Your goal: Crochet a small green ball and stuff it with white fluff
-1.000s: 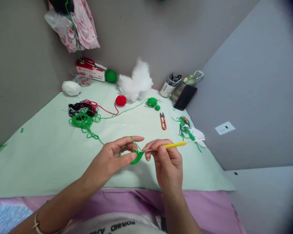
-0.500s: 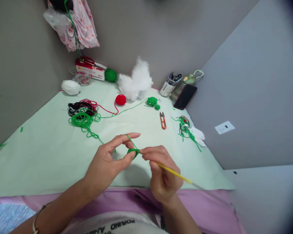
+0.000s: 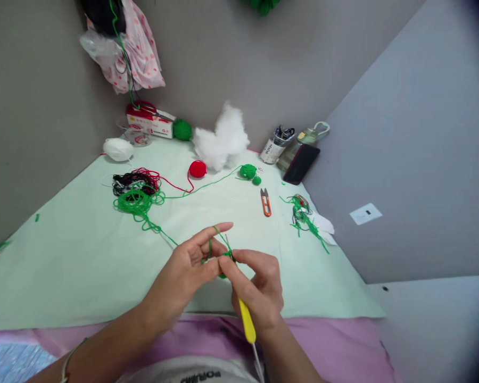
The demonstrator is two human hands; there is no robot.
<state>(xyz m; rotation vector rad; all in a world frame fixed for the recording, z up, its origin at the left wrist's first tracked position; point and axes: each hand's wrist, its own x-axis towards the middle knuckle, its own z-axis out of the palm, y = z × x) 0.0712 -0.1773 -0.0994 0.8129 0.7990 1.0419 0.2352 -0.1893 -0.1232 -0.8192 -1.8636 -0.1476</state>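
Observation:
My left hand (image 3: 191, 266) pinches a small green crochet piece (image 3: 224, 275) between thumb and fingers. Green yarn (image 3: 165, 234) runs from the table to this hand and over its raised index finger. In my right hand (image 3: 259, 284) is a crochet hook (image 3: 246, 319) with a yellow grip, its handle pointing down toward my body. The hook's thin metal tip stands up at the crochet piece, beside the strand from the left index finger. My right thumb and index finger also touch the piece's edge, and the fingers partly hide it.
Tangled green, black and red yarn (image 3: 135, 194) lies at left. Farther back are a red yarn ball (image 3: 197, 169), white stuffing (image 3: 221, 141) and a green ball (image 3: 248, 171). Orange thread snips (image 3: 265, 203), yarn scraps (image 3: 305, 215) and a phone (image 3: 302, 164) are on the right.
The hook has swung from pointing right to pointing down toward my body, and its tip now shows upright at the piece. My right hand has turned and moved closer to the left.

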